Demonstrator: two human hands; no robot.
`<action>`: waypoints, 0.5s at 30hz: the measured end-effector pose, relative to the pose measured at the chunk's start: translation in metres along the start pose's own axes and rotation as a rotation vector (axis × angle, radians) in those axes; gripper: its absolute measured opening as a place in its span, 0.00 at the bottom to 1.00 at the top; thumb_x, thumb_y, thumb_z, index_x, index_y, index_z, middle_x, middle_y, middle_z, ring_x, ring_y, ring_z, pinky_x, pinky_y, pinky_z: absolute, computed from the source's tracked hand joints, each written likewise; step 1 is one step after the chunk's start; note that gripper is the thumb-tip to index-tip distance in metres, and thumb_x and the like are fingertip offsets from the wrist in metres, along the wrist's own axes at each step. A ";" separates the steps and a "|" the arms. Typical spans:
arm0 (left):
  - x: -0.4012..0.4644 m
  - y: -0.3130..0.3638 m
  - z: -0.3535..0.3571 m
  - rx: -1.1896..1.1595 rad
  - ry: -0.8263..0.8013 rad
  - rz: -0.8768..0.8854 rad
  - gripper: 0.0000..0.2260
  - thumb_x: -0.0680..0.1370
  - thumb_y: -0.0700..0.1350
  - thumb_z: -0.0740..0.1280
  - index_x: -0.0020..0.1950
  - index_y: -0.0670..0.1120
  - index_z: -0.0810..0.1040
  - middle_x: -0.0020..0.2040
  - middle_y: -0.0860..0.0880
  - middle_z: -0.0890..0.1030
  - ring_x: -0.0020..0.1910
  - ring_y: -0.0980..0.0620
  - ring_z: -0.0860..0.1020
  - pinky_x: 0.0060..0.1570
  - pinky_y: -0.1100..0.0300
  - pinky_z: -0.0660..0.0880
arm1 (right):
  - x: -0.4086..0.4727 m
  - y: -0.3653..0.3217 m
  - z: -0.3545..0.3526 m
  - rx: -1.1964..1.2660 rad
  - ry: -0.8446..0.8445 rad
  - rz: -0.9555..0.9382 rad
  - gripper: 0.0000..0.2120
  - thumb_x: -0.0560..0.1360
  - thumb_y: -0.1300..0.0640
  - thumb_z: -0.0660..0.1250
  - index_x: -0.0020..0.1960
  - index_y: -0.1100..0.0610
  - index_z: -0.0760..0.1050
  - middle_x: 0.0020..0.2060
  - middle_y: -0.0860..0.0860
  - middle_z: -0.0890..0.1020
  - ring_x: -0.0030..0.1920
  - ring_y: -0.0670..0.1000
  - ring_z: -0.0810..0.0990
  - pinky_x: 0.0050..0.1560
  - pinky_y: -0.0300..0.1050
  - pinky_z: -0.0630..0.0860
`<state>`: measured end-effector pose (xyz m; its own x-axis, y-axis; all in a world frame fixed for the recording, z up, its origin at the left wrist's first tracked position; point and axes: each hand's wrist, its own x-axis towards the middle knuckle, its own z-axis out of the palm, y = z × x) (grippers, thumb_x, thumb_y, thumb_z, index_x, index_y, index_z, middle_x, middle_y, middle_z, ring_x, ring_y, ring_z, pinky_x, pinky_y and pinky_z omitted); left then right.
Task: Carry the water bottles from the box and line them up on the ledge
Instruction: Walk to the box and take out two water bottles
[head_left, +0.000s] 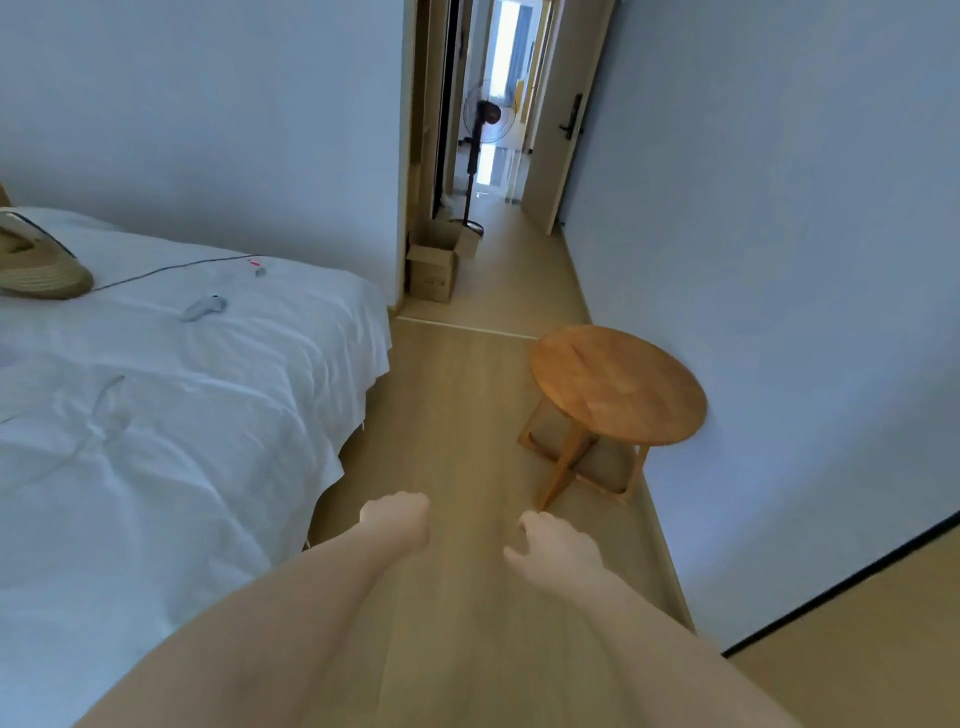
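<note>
An open cardboard box (435, 262) stands on the floor by the doorway, far ahead of me; its contents are hidden. No water bottle shows in the head view. My left hand (399, 517) hangs over the wooden floor with fingers curled and nothing in it. My right hand (553, 545) is beside it, fingers loosely curled, also holding nothing. A wooden surface (857, 654) with a dark edge lies at the lower right, possibly the ledge.
A bed with a white sheet (171, 415) fills the left, with a straw hat (36, 265), a cable and small items on it. A round wooden stool (618, 384) stands by the right wall. A standing fan (485, 119) and an open door (558, 114) are in the hallway beyond.
</note>
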<state>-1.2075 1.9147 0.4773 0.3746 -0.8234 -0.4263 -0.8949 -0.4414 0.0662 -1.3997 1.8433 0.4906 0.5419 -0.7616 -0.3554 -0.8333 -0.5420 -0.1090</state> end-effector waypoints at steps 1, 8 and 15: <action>0.017 0.003 -0.009 0.037 0.001 0.030 0.10 0.76 0.35 0.56 0.52 0.44 0.73 0.39 0.50 0.71 0.41 0.48 0.72 0.40 0.57 0.66 | 0.019 0.003 -0.006 -0.002 -0.004 0.008 0.22 0.79 0.41 0.58 0.67 0.53 0.68 0.62 0.51 0.76 0.62 0.54 0.75 0.58 0.52 0.74; 0.166 -0.005 -0.056 0.083 -0.009 0.054 0.05 0.76 0.36 0.56 0.46 0.45 0.68 0.36 0.50 0.67 0.40 0.49 0.71 0.41 0.57 0.66 | 0.175 0.016 -0.049 -0.002 -0.006 -0.001 0.22 0.79 0.42 0.58 0.66 0.54 0.68 0.60 0.51 0.76 0.59 0.54 0.76 0.56 0.52 0.75; 0.322 -0.028 -0.127 -0.022 0.019 -0.035 0.10 0.79 0.37 0.56 0.38 0.46 0.66 0.36 0.51 0.67 0.42 0.49 0.71 0.43 0.58 0.68 | 0.348 0.030 -0.120 0.033 -0.013 -0.057 0.22 0.79 0.42 0.57 0.66 0.55 0.68 0.59 0.52 0.76 0.59 0.54 0.75 0.55 0.52 0.74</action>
<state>-1.0306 1.6169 0.4529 0.4106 -0.8135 -0.4119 -0.8756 -0.4778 0.0710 -1.2232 1.5198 0.4748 0.5869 -0.7254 -0.3596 -0.8046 -0.5720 -0.1593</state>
